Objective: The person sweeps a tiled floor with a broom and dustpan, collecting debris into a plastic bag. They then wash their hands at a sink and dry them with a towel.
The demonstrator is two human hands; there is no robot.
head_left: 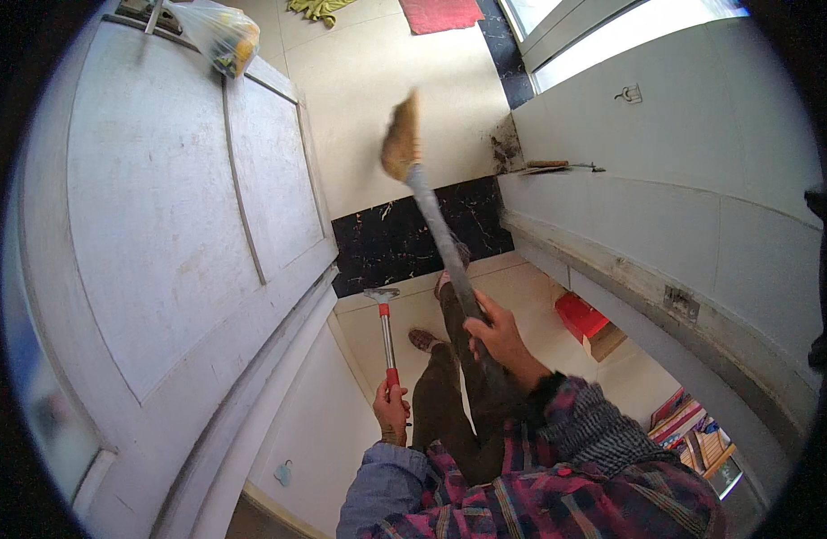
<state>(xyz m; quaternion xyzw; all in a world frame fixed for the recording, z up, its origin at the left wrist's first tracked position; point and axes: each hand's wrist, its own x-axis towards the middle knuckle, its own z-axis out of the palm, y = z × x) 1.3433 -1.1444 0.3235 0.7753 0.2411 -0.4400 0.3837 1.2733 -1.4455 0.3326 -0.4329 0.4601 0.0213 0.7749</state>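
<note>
My right hand [500, 335] grips the grey handle of a short broom [440, 226]. Its blurred, straw-coloured head is raised ahead of me, over the pale tiled floor beyond a black marble-look threshold strip [420, 229]. Lower and to the left, my left hand [390, 409] is closed around the red grip of a long-handled scraper [388, 340]. The scraper's wide metal blade points away from me, near the edge of the black strip. A patch of dark dirt [504, 145] lies on the floor by the right wall's corner.
A white panelled door [157, 202] stands at left, with a plastic bag [228, 40] at its handle. Along the right wall [656, 141] runs a ledge; a wooden-handled tool [548, 164] lies at its far end. A red box [580, 316] and a red mat [440, 15] are on the floor.
</note>
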